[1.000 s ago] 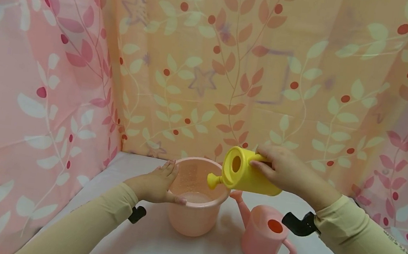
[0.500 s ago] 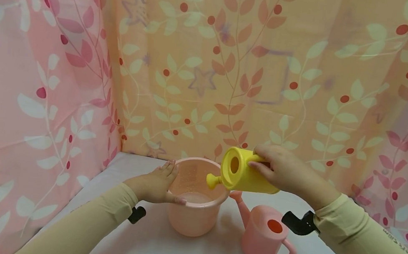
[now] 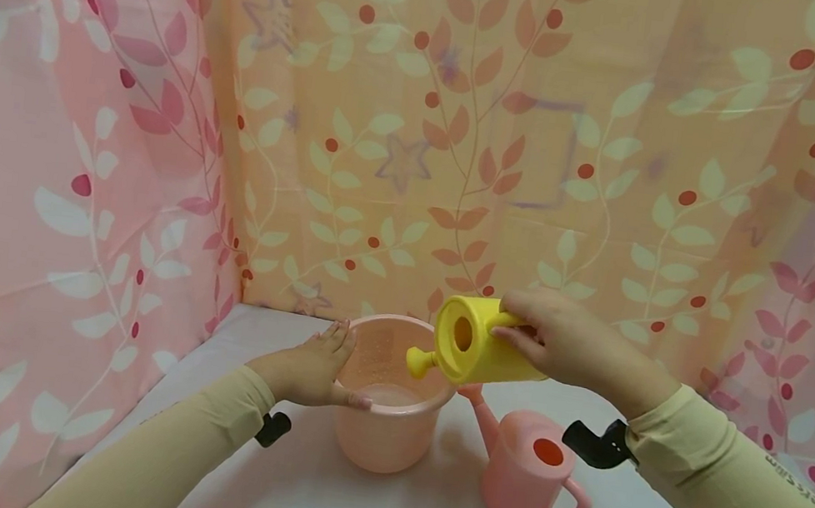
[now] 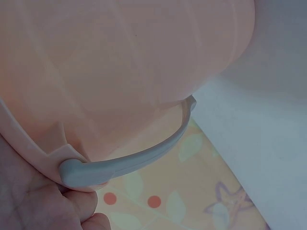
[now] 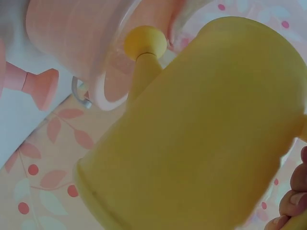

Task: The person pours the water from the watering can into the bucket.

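Note:
My right hand (image 3: pixel 557 334) grips the handle of a yellow watering can (image 3: pixel 494 356), which is tipped on its side. The can's spout head (image 3: pixel 419 363) points left over the mouth of a pink bucket (image 3: pixel 387 436). In the right wrist view the can's body (image 5: pixel 201 124) fills the middle, with curled fingers (image 5: pixel 292 201) at the right edge. My left hand (image 3: pixel 311 369) rests on the bucket's left rim, its fingers fairly straight and the thumb along the near rim. In the left wrist view a grey bail handle (image 4: pixel 129 160) hangs beside the bucket wall.
A pink watering can (image 3: pixel 529 477) stands upright on the white table (image 3: pixel 276 482), right of the bucket, its spout close to the bucket. Leaf-patterned curtains (image 3: pixel 393 118) hang behind and at both sides. Water drops show on the bucket's inside wall.
The yellow watering can has shifted slightly left and tipped a little more, its spout further over the bucket. The left hand, the bucket and the pink watering can stay put.

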### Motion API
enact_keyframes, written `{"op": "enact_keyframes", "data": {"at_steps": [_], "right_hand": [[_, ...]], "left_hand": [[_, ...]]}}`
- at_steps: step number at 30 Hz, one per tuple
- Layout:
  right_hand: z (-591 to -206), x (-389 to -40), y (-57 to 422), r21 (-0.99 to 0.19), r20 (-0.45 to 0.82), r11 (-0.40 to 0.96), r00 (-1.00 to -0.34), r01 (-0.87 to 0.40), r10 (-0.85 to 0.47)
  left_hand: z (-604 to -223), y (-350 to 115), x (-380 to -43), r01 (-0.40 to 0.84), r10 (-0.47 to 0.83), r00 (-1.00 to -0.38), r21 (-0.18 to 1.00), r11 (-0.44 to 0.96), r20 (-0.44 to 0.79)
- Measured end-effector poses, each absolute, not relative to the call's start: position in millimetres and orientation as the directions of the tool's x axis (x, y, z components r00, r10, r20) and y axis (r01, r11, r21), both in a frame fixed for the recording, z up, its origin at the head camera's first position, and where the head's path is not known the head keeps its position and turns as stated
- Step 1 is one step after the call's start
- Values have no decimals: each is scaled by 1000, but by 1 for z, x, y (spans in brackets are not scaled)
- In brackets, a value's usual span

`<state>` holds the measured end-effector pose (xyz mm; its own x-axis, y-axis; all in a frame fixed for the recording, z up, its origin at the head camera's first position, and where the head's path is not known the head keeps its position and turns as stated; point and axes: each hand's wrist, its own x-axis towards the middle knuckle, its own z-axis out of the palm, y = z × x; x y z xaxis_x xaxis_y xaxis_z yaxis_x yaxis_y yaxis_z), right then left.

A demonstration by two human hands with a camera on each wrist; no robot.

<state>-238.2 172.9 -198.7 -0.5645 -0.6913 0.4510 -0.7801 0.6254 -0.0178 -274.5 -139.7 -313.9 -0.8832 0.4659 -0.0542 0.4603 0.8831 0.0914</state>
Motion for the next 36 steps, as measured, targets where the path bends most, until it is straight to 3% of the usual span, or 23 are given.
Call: {"op": "enact_keyframes", "data": {"at_steps": [21,36], "right_hand": [[-198,-241,172,123,477,540,-428,-833,-768],[-195,-245,170,124,461,499,-395,-858,-794]], "left_hand": [[-313,-140,-274,469,475,-878,94,878,-55],[-318,-143,-280,481,485,-873,83,873,-47]]}}
